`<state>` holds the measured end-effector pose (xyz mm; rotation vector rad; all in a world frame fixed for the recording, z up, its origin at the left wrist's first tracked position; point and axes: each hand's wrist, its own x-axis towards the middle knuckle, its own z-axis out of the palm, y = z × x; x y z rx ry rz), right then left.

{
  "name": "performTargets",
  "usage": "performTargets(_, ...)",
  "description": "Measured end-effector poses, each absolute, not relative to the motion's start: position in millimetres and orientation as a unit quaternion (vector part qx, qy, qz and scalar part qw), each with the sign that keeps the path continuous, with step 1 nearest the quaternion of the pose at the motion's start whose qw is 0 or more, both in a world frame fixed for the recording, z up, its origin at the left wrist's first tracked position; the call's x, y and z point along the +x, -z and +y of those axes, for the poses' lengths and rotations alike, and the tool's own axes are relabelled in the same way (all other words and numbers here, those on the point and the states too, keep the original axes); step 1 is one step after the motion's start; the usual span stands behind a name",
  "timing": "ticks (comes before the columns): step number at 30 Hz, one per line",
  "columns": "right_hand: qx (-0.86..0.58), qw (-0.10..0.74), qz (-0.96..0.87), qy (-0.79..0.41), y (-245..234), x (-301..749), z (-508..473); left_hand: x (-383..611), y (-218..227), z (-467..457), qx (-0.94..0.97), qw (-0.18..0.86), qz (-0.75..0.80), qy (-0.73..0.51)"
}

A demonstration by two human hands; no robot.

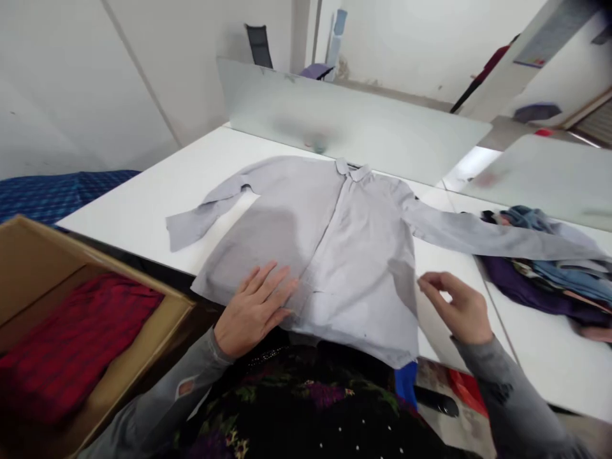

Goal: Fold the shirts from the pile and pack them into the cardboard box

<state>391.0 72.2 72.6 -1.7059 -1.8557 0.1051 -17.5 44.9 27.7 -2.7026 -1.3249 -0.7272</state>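
Observation:
A light grey long-sleeved shirt lies spread front side up on the white table, collar at the far side and hem hanging a little over the near edge. Its left-hand sleeve bends down toward the near side; the other stretches out to the right. My left hand rests flat on the shirt near the hem, fingers spread. Close to the shirt's right side edge is my right hand, its fingers curled and thumb and fingertips together. No cloth shows in that pinch.
A heap of folded clothes lies on the table at the right, under the sleeve's end. At the lower left stands a cardboard box with a red plaid garment inside. Frosted glass dividers line the table's far edge.

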Motion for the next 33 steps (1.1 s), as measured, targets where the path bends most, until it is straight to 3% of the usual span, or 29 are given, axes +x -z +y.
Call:
performTargets(4,-0.624,0.287,-0.725,-0.054,-45.1,402.5,-17.5,-0.7,-19.8,54.2,-0.906,0.02,-0.392,0.157)
performTargets(10,-0.587,0.171,-0.79,0.038,10.5,384.9,-59.7,3.5,-9.6,54.7,-0.908,0.03,-0.393,0.141)
performTargets(18,-0.537,0.264,-0.795,0.099,36.5,375.8,-57.5,3.3,-11.7,53.3,-0.906,0.032,-0.405,0.119)
performTargets(24,-0.502,0.373,-0.738,0.252,35.5,376.3,-62.5,9.1,-9.5,50.9,-0.902,0.041,-0.413,0.118)
performTargets(33,-0.537,0.258,-0.76,0.259,28.8,392.8,-89.5,20.5,-12.0,43.5,-0.901,0.028,-0.41,0.135)
